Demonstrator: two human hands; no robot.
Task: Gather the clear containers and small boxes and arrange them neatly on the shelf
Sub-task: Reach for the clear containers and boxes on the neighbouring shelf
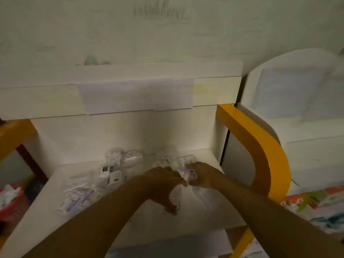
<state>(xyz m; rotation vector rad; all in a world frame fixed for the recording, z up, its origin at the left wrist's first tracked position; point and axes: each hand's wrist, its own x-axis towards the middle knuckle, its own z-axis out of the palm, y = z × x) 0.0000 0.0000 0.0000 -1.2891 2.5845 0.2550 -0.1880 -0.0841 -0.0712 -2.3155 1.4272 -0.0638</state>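
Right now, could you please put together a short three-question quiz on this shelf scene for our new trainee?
1. True or false: both hands are over the white shelf.
2. Multiple choice: the colour of the curved frame to the right of the shelf is A) blue, B) yellow, C) black.
3. Short answer: what lies between the left hand and the right hand?

Key
1. True.
2. B.
3. A small clear packet with a label; the blur hides the exact grip.
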